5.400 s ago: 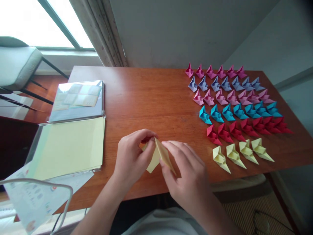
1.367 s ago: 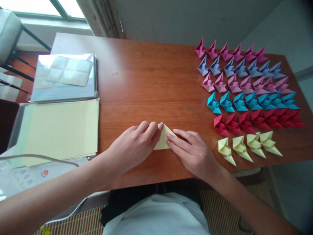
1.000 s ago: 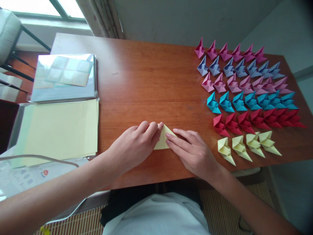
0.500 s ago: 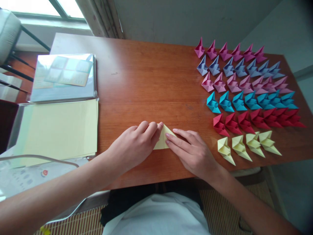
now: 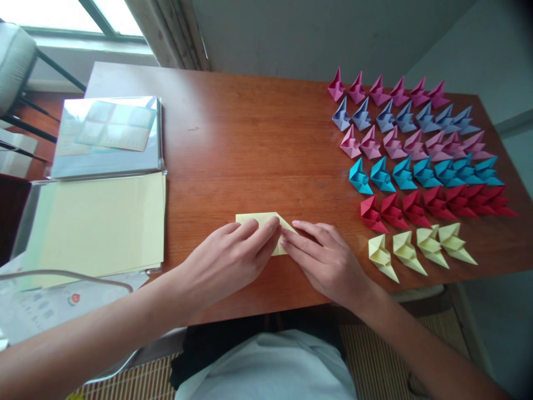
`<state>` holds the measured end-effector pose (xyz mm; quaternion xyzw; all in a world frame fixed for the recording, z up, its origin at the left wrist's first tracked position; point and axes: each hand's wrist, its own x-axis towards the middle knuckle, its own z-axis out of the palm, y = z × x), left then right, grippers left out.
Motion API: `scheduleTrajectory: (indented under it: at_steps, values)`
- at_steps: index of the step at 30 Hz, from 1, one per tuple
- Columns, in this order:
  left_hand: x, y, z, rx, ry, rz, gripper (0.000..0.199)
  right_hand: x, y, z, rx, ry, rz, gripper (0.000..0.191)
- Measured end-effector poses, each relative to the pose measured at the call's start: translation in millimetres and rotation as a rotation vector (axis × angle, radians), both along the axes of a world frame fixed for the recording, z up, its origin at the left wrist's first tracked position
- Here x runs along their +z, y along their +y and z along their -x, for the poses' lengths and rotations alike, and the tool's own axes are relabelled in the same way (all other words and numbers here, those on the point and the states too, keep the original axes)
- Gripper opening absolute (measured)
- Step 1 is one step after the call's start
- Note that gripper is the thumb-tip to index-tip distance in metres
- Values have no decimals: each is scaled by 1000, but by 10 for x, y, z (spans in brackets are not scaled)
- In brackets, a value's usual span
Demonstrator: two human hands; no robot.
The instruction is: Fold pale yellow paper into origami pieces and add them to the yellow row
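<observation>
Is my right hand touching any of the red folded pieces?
No, your right hand is on the pale yellow paper, apart from the red folded pieces.

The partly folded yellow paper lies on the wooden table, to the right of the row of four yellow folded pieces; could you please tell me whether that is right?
Not quite: the partly folded yellow paper lies to the left of the row of four yellow folded pieces, as the head view shows. It does lie on the wooden table.
</observation>
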<state>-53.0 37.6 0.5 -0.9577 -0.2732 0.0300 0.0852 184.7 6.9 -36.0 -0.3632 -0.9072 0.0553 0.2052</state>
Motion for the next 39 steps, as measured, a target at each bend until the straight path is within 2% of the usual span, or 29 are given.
scheduleTrajectory:
  at_steps: [8, 14, 16, 18, 21, 23, 25, 29, 32, 39]
  values:
    - [-4, -2, 58, -34, 29, 65, 47, -6, 0, 1, -4, 24, 39, 31]
    - [-7, 25, 76, -65, 47, 69, 48, 135, 25, 16, -19, 141, 166, 31]
    - [-4, 22, 84, -74, 41, 53, 46, 218, 90, 51, -99, 256, 198, 27]
    - [5, 12, 88, -77, 42, 51, 43, 304, 209, 105, -264, 301, 234, 21]
    - [27, -4, 85, -75, 61, 74, 49, 414, 461, 203, -445, 96, 434, 16]
    - [38, -11, 81, -64, 75, 92, 52, 464, 625, 265, -483, -48, 567, 20]
    - [41, -14, 77, -56, 80, 99, 56, 495, 748, 319, -507, -148, 607, 23]
    - [33, -13, 73, -49, 74, 102, 61, 531, 866, 386, -506, -279, 608, 28]
    - [25, -14, 74, -40, 48, 114, 59, 566, 910, 393, -452, -359, 625, 31]
    - [8, -14, 73, -28, -5, 126, 56, 680, 919, 221, -333, -517, 695, 31]
